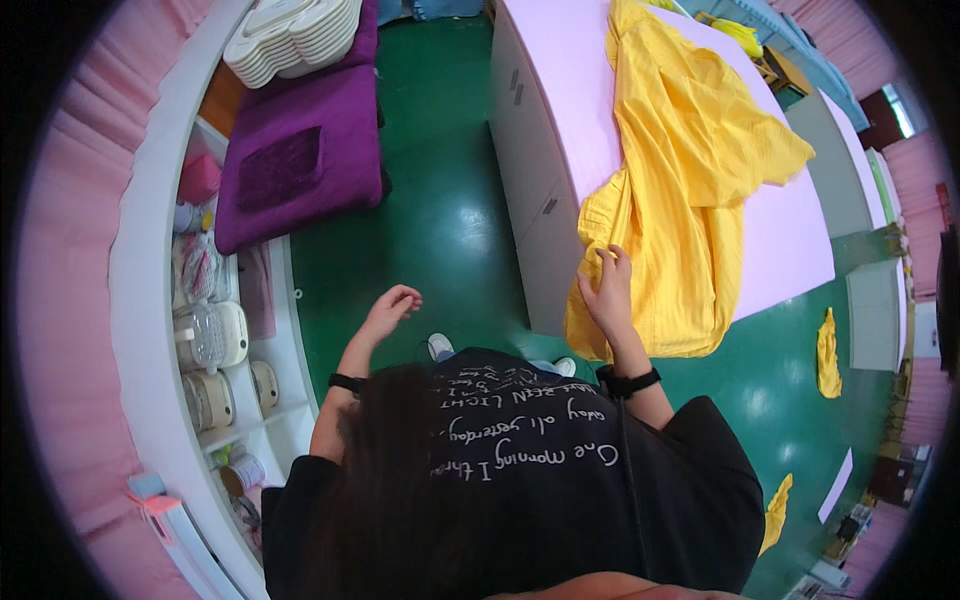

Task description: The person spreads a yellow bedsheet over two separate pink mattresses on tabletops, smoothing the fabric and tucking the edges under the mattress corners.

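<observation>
Right hand (610, 288) was on the large yellow striped cloth garment (690, 170), at the part hanging over the near edge of the pink-topped white desk (560, 90). Fingers (604, 262) were curled into the fabric, pinching a fold at the hem. Most of the garment lay spread across the desk top, crumpled, with one sleeve pointing right; the lower end draped down the desk's front toward the green floor (440, 220).

Left hand (392, 306) was in the air above the floor, well apart from the cloth, fingers loosely curled and holding nothing. Both wrists wore black bands.

A purple cushioned bench (300, 150) stood to the left, with a stack of white trays (295, 35) at its far end. A small yellow cloth scrap (827, 355) lay on the floor to the right.
</observation>
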A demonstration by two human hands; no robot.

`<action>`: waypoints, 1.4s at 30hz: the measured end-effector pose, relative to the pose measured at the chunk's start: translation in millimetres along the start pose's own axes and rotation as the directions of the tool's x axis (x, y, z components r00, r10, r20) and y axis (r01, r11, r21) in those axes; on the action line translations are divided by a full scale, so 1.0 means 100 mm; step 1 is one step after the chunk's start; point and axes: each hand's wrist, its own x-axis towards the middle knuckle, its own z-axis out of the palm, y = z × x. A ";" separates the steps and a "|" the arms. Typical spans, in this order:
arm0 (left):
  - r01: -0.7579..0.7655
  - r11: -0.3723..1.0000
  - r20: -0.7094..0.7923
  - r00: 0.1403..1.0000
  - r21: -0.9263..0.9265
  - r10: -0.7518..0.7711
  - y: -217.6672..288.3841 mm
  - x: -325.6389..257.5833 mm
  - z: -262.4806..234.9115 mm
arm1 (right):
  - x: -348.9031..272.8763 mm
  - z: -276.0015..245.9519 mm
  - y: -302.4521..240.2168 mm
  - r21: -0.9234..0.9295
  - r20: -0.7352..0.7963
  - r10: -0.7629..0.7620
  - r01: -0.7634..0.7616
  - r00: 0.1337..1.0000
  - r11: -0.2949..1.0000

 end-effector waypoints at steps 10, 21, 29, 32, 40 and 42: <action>0.000 0.999 -0.016 1.000 -0.049 0.000 0.15 0.39 -1.01 | 0.70 0.48 -0.06 -0.255 -0.156 0.215 -0.249 0.964 0.934; 0.006 0.997 0.139 0.990 0.072 -0.016 0.89 2.03 -1.15 | 1.44 0.61 0.25 -0.265 -0.238 0.341 -0.399 0.909 0.878; -0.095 0.990 0.327 0.944 0.105 0.056 1.81 3.29 -0.98 | 1.97 0.42 0.57 -0.234 -0.244 0.480 -0.531 0.843 0.814; -0.146 0.986 0.452 0.887 0.075 0.097 2.22 3.65 -0.65 | 2.03 0.41 0.59 -0.117 -0.205 0.589 -0.617 0.782 0.779; -0.131 0.978 0.825 0.561 0.162 -0.061 3.09 4.48 0.18 | 2.11 0.25 0.46 -0.017 -0.108 0.660 -0.666 0.743 0.746; -0.079 0.968 0.885 0.427 0.240 -0.184 3.22 4.61 0.47 | 2.13 0.29 0.34 0.006 -0.084 0.609 -0.611 0.789 0.792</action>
